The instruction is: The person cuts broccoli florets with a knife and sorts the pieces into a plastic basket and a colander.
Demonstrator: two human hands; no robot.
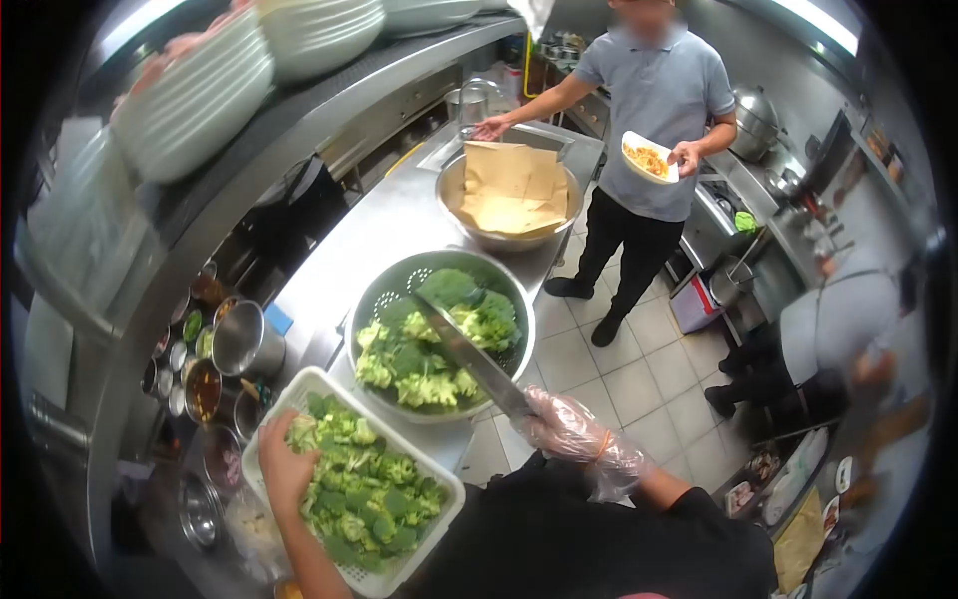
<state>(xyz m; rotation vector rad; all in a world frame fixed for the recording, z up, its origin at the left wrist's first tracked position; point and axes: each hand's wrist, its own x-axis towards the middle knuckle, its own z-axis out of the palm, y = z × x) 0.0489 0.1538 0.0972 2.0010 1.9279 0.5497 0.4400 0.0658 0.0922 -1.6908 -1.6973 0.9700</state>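
Observation:
My right hand (569, 427), in a clear plastic glove with an orange band at the wrist, is closed around the handle of a knife (479, 364). Its broad blade lies across the broccoli (424, 364) in a metal colander (436, 409). My bare left hand (286, 464) is at the left side of a white plastic basket (451, 499) filled with cut broccoli florets (384, 499). Its fingers and thumb are curled around a broccoli floret (300, 431) near the rim. The basket stands just below and left of the colander.
Beyond the colander, a metal bowl (514, 242) holds brown paper (509, 185) on the steel counter (349, 240). A person (649, 110) stands there holding a white dish of food (651, 158). Metal pots (247, 339) line the left; stacked plates (200, 95) sit overhead. Another person (838, 319) works at right.

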